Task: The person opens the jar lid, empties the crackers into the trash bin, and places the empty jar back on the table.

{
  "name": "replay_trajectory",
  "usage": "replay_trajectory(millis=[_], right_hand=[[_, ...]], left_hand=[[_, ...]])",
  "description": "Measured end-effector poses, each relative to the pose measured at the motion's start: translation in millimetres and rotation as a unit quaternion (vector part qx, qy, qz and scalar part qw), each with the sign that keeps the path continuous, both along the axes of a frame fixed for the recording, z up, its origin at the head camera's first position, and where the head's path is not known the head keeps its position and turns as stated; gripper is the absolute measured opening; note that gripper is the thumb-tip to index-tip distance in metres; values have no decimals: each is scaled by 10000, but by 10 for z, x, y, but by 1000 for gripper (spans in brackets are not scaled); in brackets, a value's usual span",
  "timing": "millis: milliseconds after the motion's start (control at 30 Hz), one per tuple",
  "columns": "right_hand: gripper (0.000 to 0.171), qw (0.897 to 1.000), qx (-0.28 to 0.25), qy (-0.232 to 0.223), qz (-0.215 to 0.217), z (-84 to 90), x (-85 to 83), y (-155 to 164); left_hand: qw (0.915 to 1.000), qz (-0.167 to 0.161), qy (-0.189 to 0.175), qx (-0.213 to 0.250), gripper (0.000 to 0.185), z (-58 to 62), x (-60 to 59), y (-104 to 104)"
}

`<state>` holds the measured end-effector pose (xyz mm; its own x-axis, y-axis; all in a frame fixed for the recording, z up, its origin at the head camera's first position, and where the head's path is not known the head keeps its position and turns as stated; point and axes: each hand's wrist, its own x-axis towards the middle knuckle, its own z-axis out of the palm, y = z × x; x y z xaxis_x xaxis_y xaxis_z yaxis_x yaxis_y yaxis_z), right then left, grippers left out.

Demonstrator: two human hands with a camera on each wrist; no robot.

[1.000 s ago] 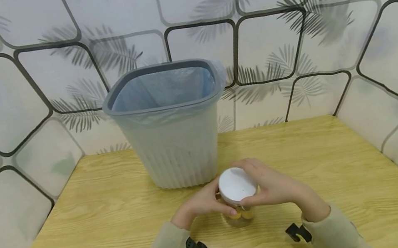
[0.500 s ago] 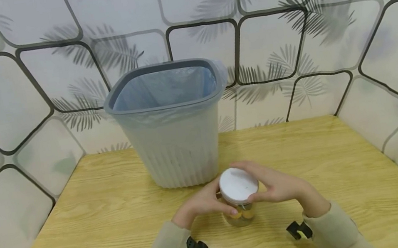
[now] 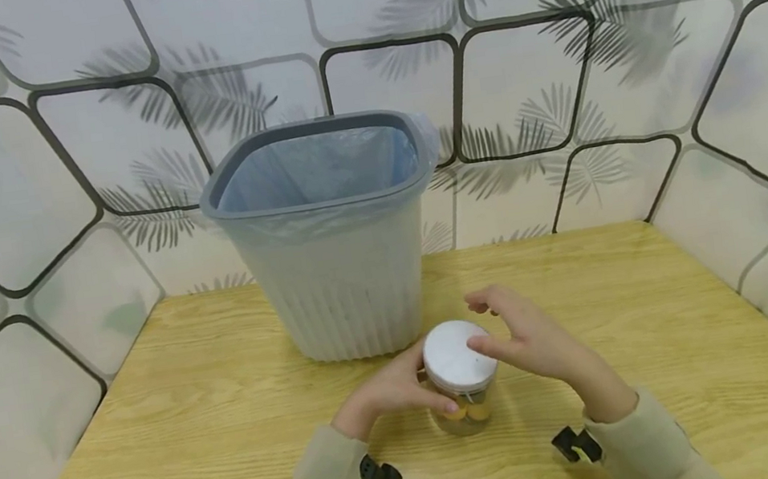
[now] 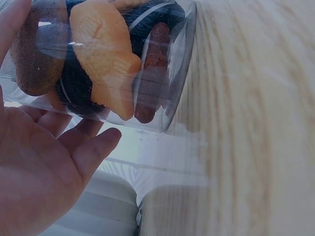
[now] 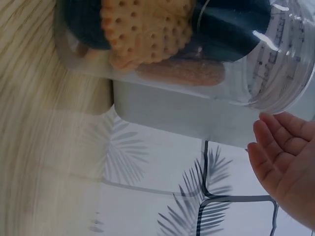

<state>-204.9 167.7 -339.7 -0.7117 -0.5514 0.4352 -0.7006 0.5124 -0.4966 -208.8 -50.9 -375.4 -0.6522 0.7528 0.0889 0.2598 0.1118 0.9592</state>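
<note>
A clear jar with a white lid stands upright on the table. My left hand grips the jar's side, thumb across the front. Through the wall in the left wrist view show an orange fish-shaped piece, a reddish-brown stick and dark pieces. A round biscuit dotted with holes appears in the right wrist view. My right hand is beside the lid with fingers parted and loosely bent, holding nothing. Its thumb overlaps the lid's edge in the head view; whether it touches I cannot tell.
A pale waste bin with a grey rim and a clear liner bag stands behind the jar, slightly left. The wooden table is bounded by patterned walls at the back and sides.
My right hand has let go of the lid and lifted away, up and to the right, its fingers spreading. My left hand and the jar have stayed in place.
</note>
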Motion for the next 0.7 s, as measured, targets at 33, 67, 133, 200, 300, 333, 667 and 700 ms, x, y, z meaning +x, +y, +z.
replay_trajectory(millis=[33,67,133,200,300,333,667,700], right_hand=[[50,9999,83,89,-41,6,8,-10],[52,9997,182,132,-58,10,15,-21],[55,9992,349,205,-61,13,24,-44],[58,9984,486,261,-85,10,28,-66],[62,9978,579,290,-136,4,37,-93],[63,9975,615,311,-158,0,40,-100],[73,9966,766,237,-179,-21,65,-122],[73,9964,789,253,-173,-26,62,-120]], left_hand=[[10000,11,-18,-13,79,5,5,-1],[10000,19,-14,-23,79,11,10,-1],[10000,38,7,-28,78,13,18,-4],[10000,50,24,-31,78,8,15,-4],[10000,77,47,-34,78,3,12,-3],[10000,77,45,-38,78,4,11,-2],[9999,42,43,-88,82,10,11,5],[9999,42,38,-86,82,9,11,6]])
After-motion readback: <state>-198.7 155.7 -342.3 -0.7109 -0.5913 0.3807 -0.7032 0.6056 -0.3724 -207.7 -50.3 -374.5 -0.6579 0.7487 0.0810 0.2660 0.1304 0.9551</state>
